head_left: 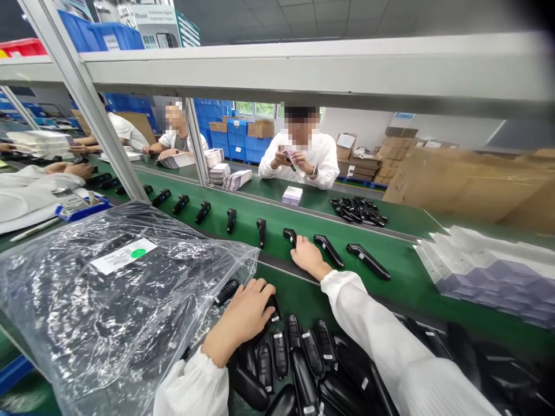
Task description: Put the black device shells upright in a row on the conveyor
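Observation:
My right hand [309, 257] reaches over the green conveyor belt, its fingers closed around the lower part of a black angled handheld device [289, 235]. That device lies in a spaced row with others, such as a black device [368, 261] to the right. Nearer to me, my left hand [247, 309] rests at the edge of a heap of black devices [306, 370]. Its fingers curl over one black device [274, 310], which they partly hide. Small white labels show on several of the pieces.
A large clear plastic bag [108, 300] of dark items lies at left. Stacked white and purple folded cartons [481, 277] stand at right. Across the belt, a person [303, 153] in white handles a small item near a black heap [359, 210]. A shelf beam [277, 72] crosses overhead.

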The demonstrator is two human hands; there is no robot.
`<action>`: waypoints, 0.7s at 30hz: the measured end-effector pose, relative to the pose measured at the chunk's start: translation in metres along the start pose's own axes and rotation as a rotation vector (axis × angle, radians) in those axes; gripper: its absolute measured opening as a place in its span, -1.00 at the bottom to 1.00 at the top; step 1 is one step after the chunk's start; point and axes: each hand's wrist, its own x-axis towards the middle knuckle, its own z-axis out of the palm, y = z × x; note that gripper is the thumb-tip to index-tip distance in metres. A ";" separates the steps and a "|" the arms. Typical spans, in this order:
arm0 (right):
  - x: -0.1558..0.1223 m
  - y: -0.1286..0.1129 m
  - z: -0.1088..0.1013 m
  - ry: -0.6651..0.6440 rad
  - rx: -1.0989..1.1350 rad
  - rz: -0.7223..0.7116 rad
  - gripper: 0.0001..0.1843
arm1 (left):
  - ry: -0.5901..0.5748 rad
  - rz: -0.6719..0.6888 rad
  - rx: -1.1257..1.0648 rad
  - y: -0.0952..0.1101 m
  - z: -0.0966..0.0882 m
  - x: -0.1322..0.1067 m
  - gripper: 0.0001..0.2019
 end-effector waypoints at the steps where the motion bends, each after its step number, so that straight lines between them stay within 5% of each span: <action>1: 0.002 0.002 0.000 0.000 -0.037 -0.001 -0.59 | 0.005 -0.005 0.008 0.000 0.000 0.001 -0.77; 11: 0.011 0.018 0.007 0.022 -0.242 -0.035 -0.62 | 0.000 -0.003 -0.005 -0.004 0.002 0.002 -0.63; 17: -0.001 0.024 -0.013 0.096 -0.226 -0.082 -0.50 | -0.066 0.056 -0.225 -0.014 0.002 -0.001 -0.62; 19: -0.013 0.026 -0.024 0.203 -0.129 -0.216 -0.54 | -0.015 0.028 -0.289 -0.017 0.006 0.002 -0.66; 21: -0.029 0.027 -0.034 0.248 0.062 -0.499 -0.57 | 0.035 -0.003 -0.338 -0.020 0.008 0.007 -0.69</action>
